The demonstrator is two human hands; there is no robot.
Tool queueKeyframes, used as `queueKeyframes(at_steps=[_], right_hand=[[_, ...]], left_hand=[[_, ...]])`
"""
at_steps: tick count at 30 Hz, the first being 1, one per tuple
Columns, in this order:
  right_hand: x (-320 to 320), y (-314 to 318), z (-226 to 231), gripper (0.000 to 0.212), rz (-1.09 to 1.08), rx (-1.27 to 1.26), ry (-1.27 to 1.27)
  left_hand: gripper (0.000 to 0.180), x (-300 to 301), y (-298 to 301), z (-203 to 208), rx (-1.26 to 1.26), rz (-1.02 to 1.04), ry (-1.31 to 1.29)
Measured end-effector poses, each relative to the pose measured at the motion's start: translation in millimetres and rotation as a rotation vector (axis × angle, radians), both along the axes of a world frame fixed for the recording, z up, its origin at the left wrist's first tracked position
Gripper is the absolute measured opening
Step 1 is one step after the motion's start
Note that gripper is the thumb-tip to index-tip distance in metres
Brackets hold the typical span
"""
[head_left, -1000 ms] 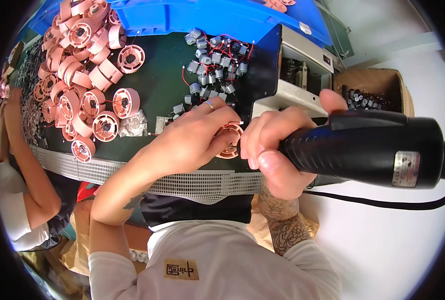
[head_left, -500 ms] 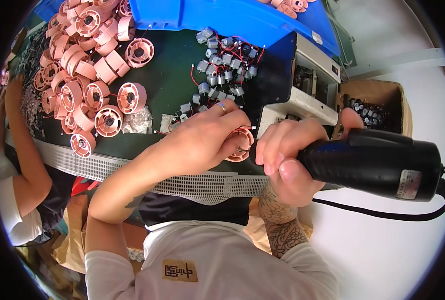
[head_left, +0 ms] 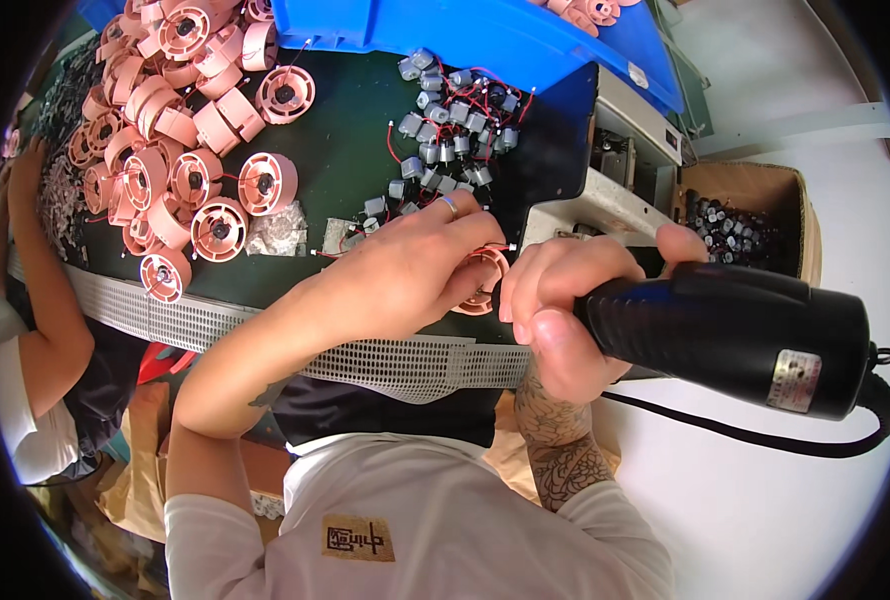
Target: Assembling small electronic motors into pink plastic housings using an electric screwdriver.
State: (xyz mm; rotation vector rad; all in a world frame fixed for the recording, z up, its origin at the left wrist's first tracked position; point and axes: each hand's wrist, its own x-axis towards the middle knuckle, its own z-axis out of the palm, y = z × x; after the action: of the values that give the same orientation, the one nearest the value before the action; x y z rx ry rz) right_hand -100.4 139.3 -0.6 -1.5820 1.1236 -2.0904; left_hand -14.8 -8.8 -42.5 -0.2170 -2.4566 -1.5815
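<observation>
Holding a pink slotted plastic housing (head_left: pixel 496 268) in the left hand (head_left: pixel 405 265), near the front edge of the dark green tabletop (head_left: pixel 335 120); pinching it between thumb and curled fingers, partly covering it with the thumb. Gripping a black electric screwdriver (head_left: pixel 725 330) in the right hand (head_left: pixel 575 300), wrapped closed around its front end, pointing it leftward at the housing; unable to tell, behind the fingers, whether touching it with the tip. Trailing a black cable (head_left: pixel 765 442) from the tool's rear. Having, just beyond the left hand, a loose cluster of small grey motors (head_left: pixel 447 150) with red wires, and well to the left a heap of matching pink housings (head_left: pixel 268 184), next to a crumpled clear wrapper (head_left: pixel 277 230). Facing a blue plastic bin (head_left: pixel 415 28) at the back, with a pale metal machine frame (head_left: pixel 605 205) beyond the right hand and, farther right, a cardboard box (head_left: pixel 810 220) of small dark parts (head_left: pixel 730 230). Leaning near a white perforated strip (head_left: pixel 395 370) along the front edge; sharing the far left with a co-worker's forearm (head_left: pixel 47 240).
</observation>
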Motion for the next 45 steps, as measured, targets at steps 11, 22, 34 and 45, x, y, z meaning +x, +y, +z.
queueKeyframes(at_steps=[11, 22, 34, 45], right_hand=[[-2, 20, 24, 0.074, -0.272, -0.087, -0.128], [4, 46, -8, 0.086, -0.486, -0.053, -0.404], [1, 58, -20, 0.094, -0.327, -0.064, -0.365], [-26, 65, -14, 0.09, 0.09, 0.053, -0.272]], left_hand=[[0.025, 0, -13, 4, -0.002, 0.167, 0.195], [0.008, 32, -65, 56, -0.144, 0.515, 0.26], [0.033, 83, -296, 53, -0.359, 1.218, -0.005], [0.031, -96, -169, 105, -0.727, 0.448, 0.146]])
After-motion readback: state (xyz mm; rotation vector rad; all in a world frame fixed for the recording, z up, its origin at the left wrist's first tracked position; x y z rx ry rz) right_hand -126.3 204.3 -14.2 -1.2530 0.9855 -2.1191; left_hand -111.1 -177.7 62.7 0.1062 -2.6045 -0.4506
